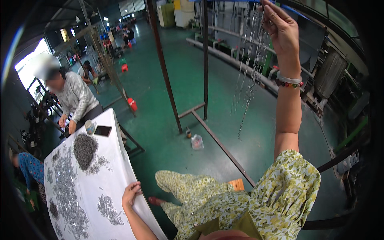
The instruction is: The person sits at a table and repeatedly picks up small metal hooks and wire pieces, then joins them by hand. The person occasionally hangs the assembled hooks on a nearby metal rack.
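Two hands are in view, well apart. The right hand [280, 24] is raised high at arm's length, its grip pinched shut on the top ends of several thin metal chains [250, 76]. These strands hang straight down, free of everything, their lower ends above the green floor [160, 104]. A bracelet pair [289, 80], one pale and one beaded, sits on the right wrist.

The left hand [131, 193] rests low on the right edge of the worktop [116, 160], fingers curled loosely over the white cover; whether it clasps the cloth cannot be told. It holds no loose part.

Open floor lies below and left of the hanging strands. Obstructions close by: two dark upright posts [205, 60], and a low steel frame rail [220, 144] running diagonally across the floor under the strands. A small clear bag [197, 141] and a little jar [188, 132] stand beside that rail.

On the worktop, a dark heap of small metal pieces [85, 149] lies at the far end, with thinner grey scatters [68, 200] spread along the left side and a small patch near the left hand. A dark phone [103, 130] and a cup [90, 127] sit at the far edge.

A second person in a grey top [78, 98] stands bent over the far end of the worktop.
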`<state>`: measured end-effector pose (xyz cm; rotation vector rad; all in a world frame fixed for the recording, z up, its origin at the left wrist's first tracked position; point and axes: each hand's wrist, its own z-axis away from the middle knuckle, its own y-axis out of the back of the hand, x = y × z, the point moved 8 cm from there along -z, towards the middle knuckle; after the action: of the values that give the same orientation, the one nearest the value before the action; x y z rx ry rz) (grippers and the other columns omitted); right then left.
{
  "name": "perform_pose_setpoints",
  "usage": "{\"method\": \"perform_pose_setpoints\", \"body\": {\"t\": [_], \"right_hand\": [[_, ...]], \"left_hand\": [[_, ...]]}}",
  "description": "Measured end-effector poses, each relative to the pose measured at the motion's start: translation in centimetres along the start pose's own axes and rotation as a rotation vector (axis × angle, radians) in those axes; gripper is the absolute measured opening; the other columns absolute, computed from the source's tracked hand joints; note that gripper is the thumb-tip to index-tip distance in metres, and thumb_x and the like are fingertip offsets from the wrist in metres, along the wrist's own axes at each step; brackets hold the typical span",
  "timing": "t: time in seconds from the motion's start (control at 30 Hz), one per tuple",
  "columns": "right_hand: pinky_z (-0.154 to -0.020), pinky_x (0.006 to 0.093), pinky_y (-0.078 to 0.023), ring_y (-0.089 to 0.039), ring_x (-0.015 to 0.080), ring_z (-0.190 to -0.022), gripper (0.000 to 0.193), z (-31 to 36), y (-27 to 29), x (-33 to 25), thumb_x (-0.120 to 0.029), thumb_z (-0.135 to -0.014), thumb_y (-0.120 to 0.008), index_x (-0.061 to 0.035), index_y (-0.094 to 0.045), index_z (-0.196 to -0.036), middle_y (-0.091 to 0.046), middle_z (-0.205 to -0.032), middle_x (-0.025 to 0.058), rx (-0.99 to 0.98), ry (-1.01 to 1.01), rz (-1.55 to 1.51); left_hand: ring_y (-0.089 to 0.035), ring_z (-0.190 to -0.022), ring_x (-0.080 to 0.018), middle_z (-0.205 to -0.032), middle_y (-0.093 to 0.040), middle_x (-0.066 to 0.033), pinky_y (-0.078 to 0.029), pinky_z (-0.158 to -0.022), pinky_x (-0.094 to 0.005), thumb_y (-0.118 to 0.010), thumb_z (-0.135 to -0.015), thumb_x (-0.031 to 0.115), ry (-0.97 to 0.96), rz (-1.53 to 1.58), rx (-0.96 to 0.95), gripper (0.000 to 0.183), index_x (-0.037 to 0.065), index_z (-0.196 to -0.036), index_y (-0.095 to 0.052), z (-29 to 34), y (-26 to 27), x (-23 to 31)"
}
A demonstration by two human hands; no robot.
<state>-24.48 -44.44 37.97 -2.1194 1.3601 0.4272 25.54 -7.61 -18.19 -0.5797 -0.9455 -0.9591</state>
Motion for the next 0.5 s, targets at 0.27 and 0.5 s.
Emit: {"method": "perform_pose_setpoints", "body": {"t": [0.27, 0.5], "right_hand": [[-0.048, 0.0171, -0.044, -0.06, 0.0061, -0.061, 0.019, -5.2, 0.5, 0.0, -0.006, -0.088, -0.066, 0.0023, -0.065, -0.106, -0.068, -0.081, 0.0056, -0.031, 0.02, -0.097], [-0.041, 0.0214, -0.035, -0.05, 0.0077, -0.048, 0.008, -10.1, -1.0, 0.7, -0.004, -0.082, -0.067, 0.0032, -0.066, -0.081, -0.061, -0.063, 0.0046, 0.03, 0.11, 0.259]], "left_hand": [[-0.055, -0.093, -0.015, -0.108, -0.058, -0.0052, -0.049, -0.084, -0.0327, -0.057, -0.094, 0.006, -0.045, 0.046, -0.037, 0.02, 0.001, -0.112, -0.06, -0.1, -0.1, -0.3], [-0.056, -0.095, -0.0161, -0.108, -0.059, -0.0069, -0.048, -0.084, -0.0314, -0.057, -0.093, 0.006, -0.053, 0.098, -0.036, 0.021, 0.0, -0.113, -0.059, 0.6, 0.4, -0.2]]}}
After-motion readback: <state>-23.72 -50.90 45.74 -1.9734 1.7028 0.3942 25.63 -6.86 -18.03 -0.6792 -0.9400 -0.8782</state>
